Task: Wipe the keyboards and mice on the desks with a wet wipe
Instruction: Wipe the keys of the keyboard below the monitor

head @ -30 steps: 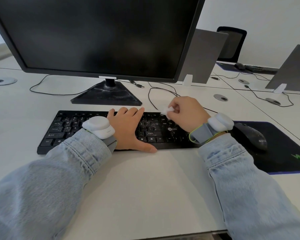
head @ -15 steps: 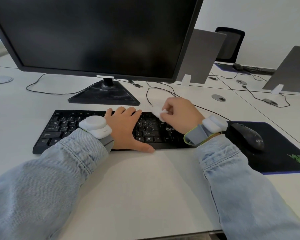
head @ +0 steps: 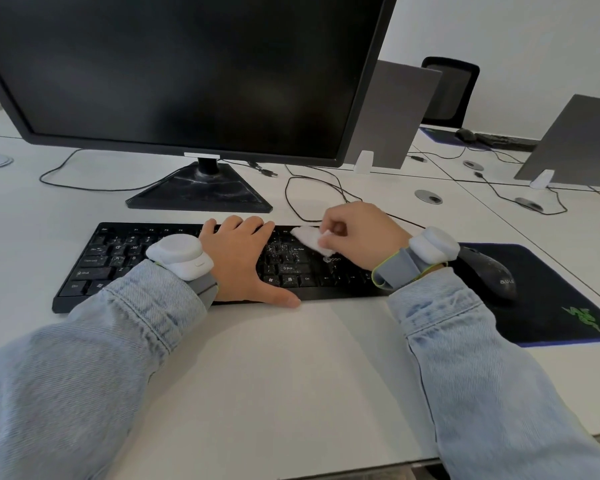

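**Fingers pinching wipe over a dusty keyboard**

Fingers (head: 326, 241) of our right hand (head: 357, 233) are pinching the folded wet wipe (head: 309, 240) and pressing it onto the upper right keys of the black keyboard (head: 118, 258), which is lying on the white desk (head: 291, 375) just in front of us. Our left hand (head: 243, 261) is lying flat across the middle keys, fingers straight and thumb spread at the front edge, steadying the board. Just right of the keyboard, the mouse (head: 492, 275) is waiting on its dark mat (head: 561, 306), partly behind our right wrist. Beyond, the monitor (head: 187, 74) is standing dark; a second keyboard and mouse are showing on a far desk.

We are judging the risks: white flecks among the keys may be getting pushed deeper, and the small wipe may be slipping from so narrow a pinch. Compared with half a second ago, the wipe is sitting slightly further left, with our left hand unmoved.
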Action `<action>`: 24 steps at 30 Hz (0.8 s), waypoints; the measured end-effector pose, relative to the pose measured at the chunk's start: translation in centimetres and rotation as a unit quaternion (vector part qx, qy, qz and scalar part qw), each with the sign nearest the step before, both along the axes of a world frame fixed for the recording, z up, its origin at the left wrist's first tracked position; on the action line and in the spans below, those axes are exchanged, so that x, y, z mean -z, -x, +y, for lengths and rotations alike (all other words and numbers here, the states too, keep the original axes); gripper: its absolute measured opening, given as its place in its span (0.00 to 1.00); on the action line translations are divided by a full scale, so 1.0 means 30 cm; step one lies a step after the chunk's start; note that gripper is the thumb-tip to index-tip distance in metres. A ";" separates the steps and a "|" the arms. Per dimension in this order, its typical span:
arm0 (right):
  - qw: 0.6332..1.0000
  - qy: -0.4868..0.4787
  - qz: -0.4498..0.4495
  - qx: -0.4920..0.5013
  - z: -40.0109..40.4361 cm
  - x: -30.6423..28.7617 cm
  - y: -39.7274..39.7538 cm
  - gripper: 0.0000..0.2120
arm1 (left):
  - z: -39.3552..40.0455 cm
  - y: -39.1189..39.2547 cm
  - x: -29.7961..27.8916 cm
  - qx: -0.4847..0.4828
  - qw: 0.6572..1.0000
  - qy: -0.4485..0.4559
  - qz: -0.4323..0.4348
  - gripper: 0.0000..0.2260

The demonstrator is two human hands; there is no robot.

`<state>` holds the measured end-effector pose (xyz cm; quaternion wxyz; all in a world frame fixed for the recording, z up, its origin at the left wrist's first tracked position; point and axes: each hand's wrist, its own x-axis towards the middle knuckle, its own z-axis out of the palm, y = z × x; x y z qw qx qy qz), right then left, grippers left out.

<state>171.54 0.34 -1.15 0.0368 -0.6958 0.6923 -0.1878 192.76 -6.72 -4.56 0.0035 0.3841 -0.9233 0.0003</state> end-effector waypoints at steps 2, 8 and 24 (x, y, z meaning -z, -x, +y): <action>0.998 -0.034 -0.003 -0.050 0.001 0.006 -0.043 0.03 | 0.000 0.001 0.003 -0.003 1.000 0.001 0.002 0.66; 0.992 -0.098 0.064 0.044 0.037 -0.039 0.035 0.04 | -0.002 0.000 0.004 0.000 1.000 0.004 0.003 0.66; 0.989 -0.094 0.104 0.051 0.043 -0.040 0.002 0.05 | 0.000 0.001 0.004 0.000 1.000 0.010 0.002 0.65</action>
